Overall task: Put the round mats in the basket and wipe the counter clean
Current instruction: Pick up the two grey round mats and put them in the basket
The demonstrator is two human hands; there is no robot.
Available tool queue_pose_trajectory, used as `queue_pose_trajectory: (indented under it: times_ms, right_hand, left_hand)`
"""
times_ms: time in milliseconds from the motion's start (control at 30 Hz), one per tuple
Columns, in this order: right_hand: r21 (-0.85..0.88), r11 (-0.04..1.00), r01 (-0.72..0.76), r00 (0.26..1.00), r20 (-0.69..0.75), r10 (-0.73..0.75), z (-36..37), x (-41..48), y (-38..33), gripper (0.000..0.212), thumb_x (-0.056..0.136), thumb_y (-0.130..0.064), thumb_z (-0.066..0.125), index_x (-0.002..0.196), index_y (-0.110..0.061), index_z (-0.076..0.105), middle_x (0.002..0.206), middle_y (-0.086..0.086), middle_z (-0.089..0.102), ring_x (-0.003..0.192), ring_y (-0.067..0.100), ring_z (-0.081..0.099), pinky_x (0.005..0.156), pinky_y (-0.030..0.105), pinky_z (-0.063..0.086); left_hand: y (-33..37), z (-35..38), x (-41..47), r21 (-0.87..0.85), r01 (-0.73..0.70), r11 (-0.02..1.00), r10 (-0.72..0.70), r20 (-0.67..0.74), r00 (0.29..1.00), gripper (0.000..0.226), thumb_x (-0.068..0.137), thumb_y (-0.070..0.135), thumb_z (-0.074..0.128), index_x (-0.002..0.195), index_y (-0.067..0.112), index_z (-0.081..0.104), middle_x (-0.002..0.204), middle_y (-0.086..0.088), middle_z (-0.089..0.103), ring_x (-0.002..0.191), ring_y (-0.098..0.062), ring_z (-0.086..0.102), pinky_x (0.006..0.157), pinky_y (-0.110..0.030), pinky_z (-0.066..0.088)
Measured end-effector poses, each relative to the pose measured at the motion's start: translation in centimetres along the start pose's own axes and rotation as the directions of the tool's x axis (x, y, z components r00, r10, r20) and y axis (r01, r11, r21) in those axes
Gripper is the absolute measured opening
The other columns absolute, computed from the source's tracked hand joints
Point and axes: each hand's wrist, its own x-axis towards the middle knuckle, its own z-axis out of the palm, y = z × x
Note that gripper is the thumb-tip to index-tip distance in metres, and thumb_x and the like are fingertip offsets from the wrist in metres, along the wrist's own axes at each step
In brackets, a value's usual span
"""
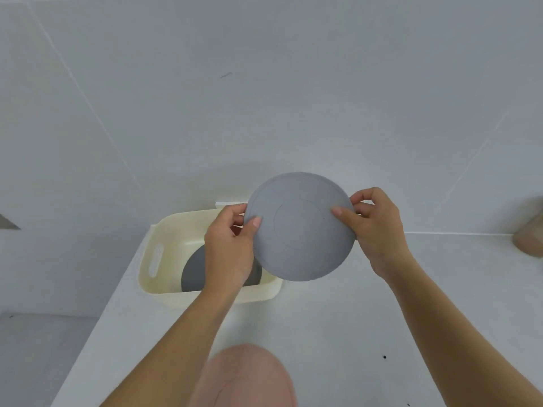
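A light grey round mat (299,227) is held up in the air, tilted toward me, just right of and above the cream plastic basket (164,227). My left hand (229,251) pinches its left edge and my right hand (373,227) pinches its right edge. Inside the basket lies a darker grey round mat (194,270), partly hidden by my left hand and wrist. A pink round mat (249,377) lies on the white counter (338,312) close to me, between my forearms.
The basket stands at the counter's left end, against the white tiled wall (264,83). The counter's left edge drops to a lower grey surface (38,348). A blurry beige object (531,233) sits at the far right. Small dark specks (384,356) mark the counter.
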Motion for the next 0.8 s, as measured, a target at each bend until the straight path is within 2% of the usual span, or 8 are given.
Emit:
queue_pose_trajectory:
  times_ms: [67, 167, 267, 400, 533, 600, 700, 800]
  right_hand:
    - [-0.022, 1.000, -0.009, 0.999, 0.031, 0.009, 2.2, 0.2, -0.5, 0.023, 0.081, -0.012, 0.068, 0.080, -0.019, 0.046, 0.074, 0.003, 0.061, 0.067, 0.016, 0.058, 0.056, 0.027, 0.045]
    - [-0.096, 0.995, -0.030, 0.997, 0.069, 0.037, 5.6, 0.7, -0.7, 0.024, 0.082, -0.015, 0.067, 0.077, -0.021, 0.044, 0.084, 0.007, 0.060, 0.078, 0.025, 0.059, 0.066, 0.039, 0.052]
    - [-0.202, 0.978, -0.055, 0.991, 0.112, 0.079, 8.8, 0.8, -0.3, 0.024, 0.082, -0.015, 0.065, 0.077, -0.021, 0.042, 0.090, 0.010, 0.057, 0.088, 0.030, 0.059, 0.076, 0.048, 0.055]
    - [-0.391, 0.919, -0.052, 0.971, 0.195, 0.138, 12.2, 0.8, 1.8, 0.019, 0.084, -0.011, 0.060, 0.085, -0.010, 0.042, 0.076, 0.000, 0.046, 0.076, 0.024, 0.050, 0.075, 0.045, 0.053]
    - [-0.559, 0.829, -0.026, 0.959, 0.221, 0.179, 14.0, 0.9, 4.3, 0.016, 0.085, -0.009, 0.054, 0.088, -0.009, 0.039, 0.078, 0.002, 0.044, 0.077, 0.026, 0.047, 0.067, 0.037, 0.044]
    - [-0.635, 0.773, 0.014, 0.952, 0.245, 0.184, 14.5, 1.0, 5.1, 0.014, 0.087, -0.009, 0.052, 0.092, -0.009, 0.039, 0.071, -0.001, 0.040, 0.076, 0.024, 0.045, 0.066, 0.032, 0.037]
    - [-0.801, 0.583, 0.134, 0.924, 0.314, 0.219, 15.5, 1.3, 6.3, 0.019, 0.089, -0.008, 0.049, 0.105, -0.007, 0.040, 0.071, 0.001, 0.042, 0.080, 0.028, 0.052, 0.067, 0.032, 0.037]
    - [-0.867, 0.462, 0.186, 0.880, 0.356, 0.314, 16.1, 1.3, 7.4, 0.024, 0.089, -0.005, 0.048, 0.111, -0.004, 0.040, 0.087, 0.009, 0.047, 0.090, 0.033, 0.057, 0.067, 0.033, 0.038]
  left_hand:
    - [0.2, -2.0, 1.3, 0.045, 0.010, 0.999, -0.008, -0.036, 0.999, 0.016, 0.086, 0.013, 0.061, 0.086, 0.029, 0.059, 0.082, 0.010, 0.061, 0.080, -0.018, 0.058, 0.074, -0.036, 0.050]
    - [0.0, -5.0, 3.4, 0.100, 0.031, 0.994, -0.026, -0.058, 0.998, 0.014, 0.085, 0.014, 0.063, 0.095, 0.023, 0.062, 0.083, 0.006, 0.062, 0.080, -0.020, 0.059, 0.076, -0.046, 0.053]
    - [-1.2, -7.6, 5.2, 0.223, 0.054, 0.973, -0.047, -0.037, 0.998, 0.012, 0.085, 0.013, 0.063, 0.095, 0.018, 0.063, 0.079, 0.006, 0.060, 0.080, -0.024, 0.060, 0.076, -0.049, 0.054]
    - [-4.5, -9.5, 7.0, 0.467, 0.129, 0.875, -0.150, 0.007, 0.989, 0.010, 0.084, 0.013, 0.063, 0.093, 0.014, 0.059, 0.082, -0.003, 0.060, 0.082, -0.030, 0.062, 0.075, -0.049, 0.055]
    - [-7.5, -9.2, 7.3, 0.607, 0.156, 0.779, -0.244, 0.064, 0.968, 0.008, 0.085, 0.014, 0.060, 0.091, 0.012, 0.054, 0.085, -0.006, 0.058, 0.083, -0.033, 0.062, 0.076, -0.048, 0.055]
    - [-8.3, -9.0, 7.4, 0.706, 0.126, 0.697, -0.273, 0.098, 0.957, 0.012, 0.087, 0.018, 0.057, 0.095, 0.011, 0.053, 0.092, -0.009, 0.061, 0.082, -0.032, 0.062, 0.077, -0.046, 0.055]
    - [-9.4, -8.9, 7.5, 0.834, 0.056, 0.549, -0.300, 0.134, 0.944, 0.012, 0.090, 0.015, 0.052, 0.100, 0.008, 0.050, 0.096, -0.013, 0.061, 0.082, -0.031, 0.062, 0.074, -0.041, 0.053]
    - [-10.1, -8.7, 7.4, 0.906, 0.001, 0.423, -0.318, 0.148, 0.936, 0.012, 0.091, 0.007, 0.046, 0.103, 0.005, 0.050, 0.101, -0.013, 0.060, 0.089, -0.030, 0.059, 0.067, -0.034, 0.043]
